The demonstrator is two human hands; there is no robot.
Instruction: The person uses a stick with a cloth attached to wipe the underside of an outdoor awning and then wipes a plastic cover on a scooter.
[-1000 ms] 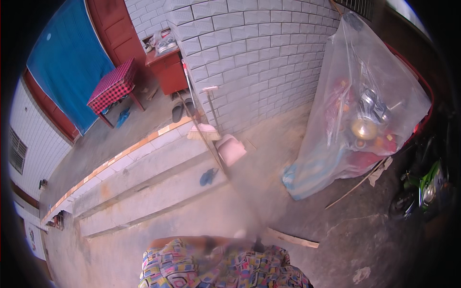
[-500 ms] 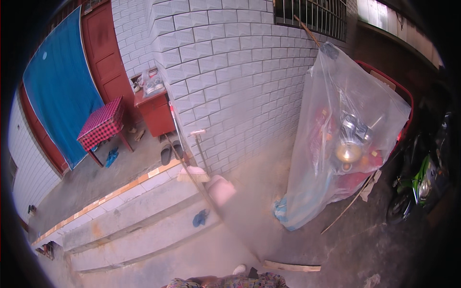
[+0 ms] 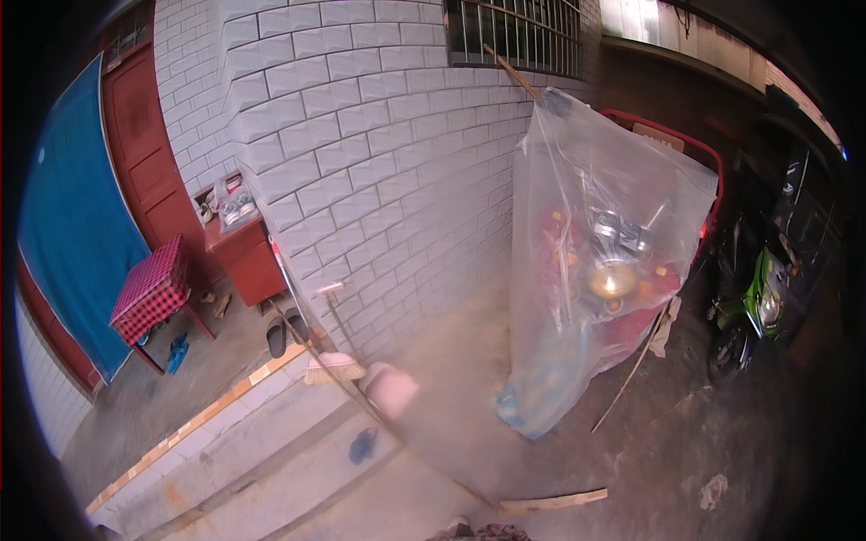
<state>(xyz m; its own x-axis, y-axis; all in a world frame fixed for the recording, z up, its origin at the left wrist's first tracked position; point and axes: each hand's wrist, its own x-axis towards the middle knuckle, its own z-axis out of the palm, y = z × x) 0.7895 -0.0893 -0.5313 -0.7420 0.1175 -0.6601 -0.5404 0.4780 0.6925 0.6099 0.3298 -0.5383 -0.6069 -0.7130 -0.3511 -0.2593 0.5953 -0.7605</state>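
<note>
1. Neither hand shows in the head view; only a scrap of patterned cloth peeks in at the bottom edge, so whether either hand is clenched, released or grasping anything cannot be told.
2. Nearest that lower edge lies a flat wooden plank on the concrete ground, with a thin dark rod running slantwise from the wall down toward it.
3. A large clear plastic sheet is draped over a red-framed cart (inside it, blurred, are a shiny metal bowl and some red items), and its lower end bunches on the ground near a bluish bundle.
4. A thin stick leans against the right foot of that covering.
5. A white tiled wall corner stands in the middle; at its foot rest a broom and a pink dustpan, just beside each other.
6. Left of the corner is a concrete step with an orange-tiled edge, a small dark blue object lying on it.
7. Farther left stand a red cabinet, a table with a red checked cloth, a pair of dark slippers and a blue curtain beside a red door.
8. A green motorcycle is parked at the right, well apart from the step.
</note>
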